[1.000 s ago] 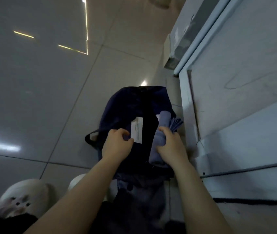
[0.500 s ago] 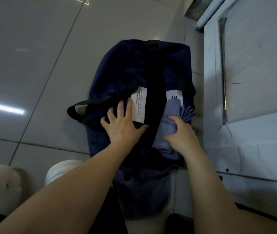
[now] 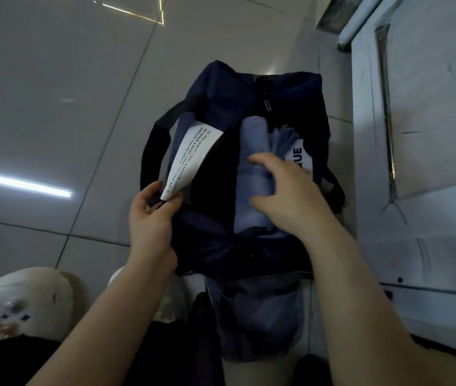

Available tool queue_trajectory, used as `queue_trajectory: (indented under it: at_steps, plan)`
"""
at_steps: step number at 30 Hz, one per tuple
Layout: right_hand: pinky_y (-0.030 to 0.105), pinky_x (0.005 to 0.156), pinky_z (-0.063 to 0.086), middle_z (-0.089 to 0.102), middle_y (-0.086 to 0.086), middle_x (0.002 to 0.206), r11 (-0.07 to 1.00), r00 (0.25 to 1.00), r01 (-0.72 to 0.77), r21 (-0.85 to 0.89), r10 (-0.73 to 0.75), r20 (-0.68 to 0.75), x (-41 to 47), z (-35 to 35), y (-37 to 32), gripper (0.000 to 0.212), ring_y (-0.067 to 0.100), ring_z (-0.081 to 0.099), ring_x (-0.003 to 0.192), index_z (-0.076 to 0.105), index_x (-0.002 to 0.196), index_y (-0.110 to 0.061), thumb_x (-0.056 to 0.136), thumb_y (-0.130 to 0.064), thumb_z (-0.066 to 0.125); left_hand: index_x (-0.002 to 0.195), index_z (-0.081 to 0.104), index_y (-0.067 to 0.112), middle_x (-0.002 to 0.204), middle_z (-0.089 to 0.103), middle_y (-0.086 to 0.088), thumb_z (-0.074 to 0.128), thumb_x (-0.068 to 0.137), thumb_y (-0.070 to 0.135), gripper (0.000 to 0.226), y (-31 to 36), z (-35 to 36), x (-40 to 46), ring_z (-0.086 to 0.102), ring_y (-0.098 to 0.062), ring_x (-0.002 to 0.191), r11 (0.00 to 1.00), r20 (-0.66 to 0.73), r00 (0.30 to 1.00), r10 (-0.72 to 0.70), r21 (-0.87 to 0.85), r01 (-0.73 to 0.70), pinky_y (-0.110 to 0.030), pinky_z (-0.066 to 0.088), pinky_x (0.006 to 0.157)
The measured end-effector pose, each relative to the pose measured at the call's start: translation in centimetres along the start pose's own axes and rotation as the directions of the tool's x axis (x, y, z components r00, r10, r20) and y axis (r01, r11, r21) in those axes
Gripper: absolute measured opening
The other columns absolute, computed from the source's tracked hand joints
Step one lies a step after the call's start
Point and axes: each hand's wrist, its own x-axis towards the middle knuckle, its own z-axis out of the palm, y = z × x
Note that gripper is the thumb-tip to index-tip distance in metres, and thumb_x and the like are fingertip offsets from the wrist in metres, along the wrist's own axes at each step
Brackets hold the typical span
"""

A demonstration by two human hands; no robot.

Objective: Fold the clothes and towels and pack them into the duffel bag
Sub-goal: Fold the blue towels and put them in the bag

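Two hands work the soft navy duffel bag [image 3: 221, 87]: left hand [image 3: 151, 215] fingers pinch its edge, right hand [image 3: 288, 193] fingers spread on rolled lilac cloth [image 3: 249, 174].

right hand [image 3: 288, 196] hides the folded towel's [image 3: 252, 162] middle
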Motion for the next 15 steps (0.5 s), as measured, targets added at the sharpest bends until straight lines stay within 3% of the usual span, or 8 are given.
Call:
queue_trajectory:
  at_steps: [3,7,10,12,15]
  plan:
    - [0.039,0.086,0.047,0.043,0.014,0.129,0.995,0.986,0.027,-0.098,-0.011,0.167,1.7,3.5,-2.5,0.058,0.036,0.051,0.11,0.035,0.143,-0.03,0.09,-0.017,0.055,0.126,0.055,0.007,0.106,0.065,-0.015,0.06,0.087,0.001,0.04,1.3,-1.8,0.6,0.066,-0.022,0.086,0.984,0.046,0.99,-0.134,-0.112,0.138,-0.03,0.058,0.071]
    - [0.039,0.083,0.048,0.05,0.018,0.121,0.989,0.936,-0.059,-0.138,0.103,0.337,3.6,6.2,-2.3,0.051,0.035,0.053,0.105,0.035,0.141,-0.023,0.093,-0.015,0.051,0.129,0.055,0.006,0.122,0.061,-0.022,0.064,0.084,0.006,0.046,2.5,-4.4,1.5,0.061,-0.034,0.106,0.968,0.034,0.978,-0.208,-0.137,0.21,-0.04,0.056,0.082]
    - [0.032,0.07,0.042,0.043,0.011,0.109,0.98,0.953,0.084,-0.181,-0.026,0.301,3.1,6.2,-3.6,0.071,0.034,0.054,0.097,0.014,0.152,-0.031,0.093,-0.017,0.053,0.13,0.054,0.009,0.113,0.065,-0.016,0.065,0.082,0.005,0.05,2.9,-5.4,1.9,0.065,-0.028,0.097,0.975,0.031,0.982,-0.189,-0.115,0.191,-0.031,0.057,0.067]
    - [0.033,0.067,0.043,0.045,0.013,0.119,0.95,0.972,0.157,-0.269,-0.101,0.211,1.7,6.8,-4.6,0.077,0.034,0.057,0.094,0.004,0.152,-0.031,0.094,-0.026,0.054,0.128,0.055,0.009,0.103,0.069,-0.013,0.065,0.082,0.002,0.048,3.0,-5.5,1.5,0.067,-0.025,0.088,0.98,-0.001,0.986,-0.168,-0.111,0.167,-0.032,0.057,0.065]
    - [0.038,0.078,0.045,0.038,0.008,0.137,0.982,0.973,0.104,-0.16,-0.067,0.221,0.6,8.0,-4.8,0.06,0.034,0.054,0.107,0.018,0.149,-0.032,0.097,-0.051,0.042,0.123,0.052,0.019,0.088,0.066,-0.004,0.064,0.085,-0.002,0.045,3.3,-5.3,0.9,0.065,-0.02,0.078,0.998,-0.104,0.993,-0.06,-0.017,0.059,-0.032,0.053,0.066]
